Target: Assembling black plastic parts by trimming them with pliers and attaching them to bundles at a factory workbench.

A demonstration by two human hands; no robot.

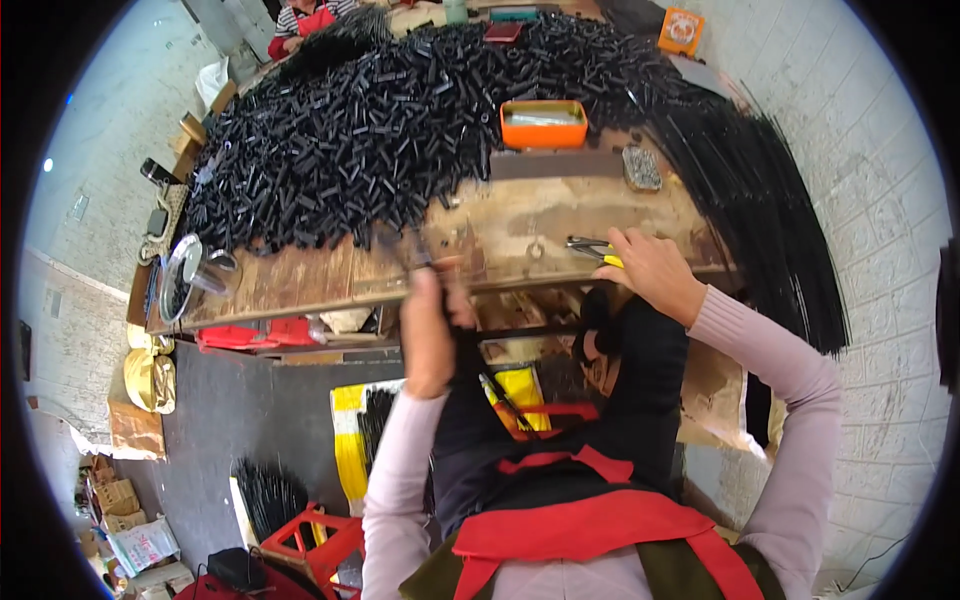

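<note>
My left hand (428, 335) is smeared by motion at the near edge of the wooden table (585, 210). Its fingers look curled around something dark and narrow, too blurred to name. In front of it spreads a large heap of short black tube-like pieces (330, 150). Farther right, my right hand (655, 268) is closed on a pair of pliers (610, 258) with yellow handles. The metal jaws point left, low over the tabletop.
An orange tray (543, 125) and a small box of metal bits (641, 169) stand beyond my hands. Long black rods (765, 190) hang over the table's right end by the wall. Clear containers (205, 272) sit at the left corner. Another person (308, 22) is across the heap.
</note>
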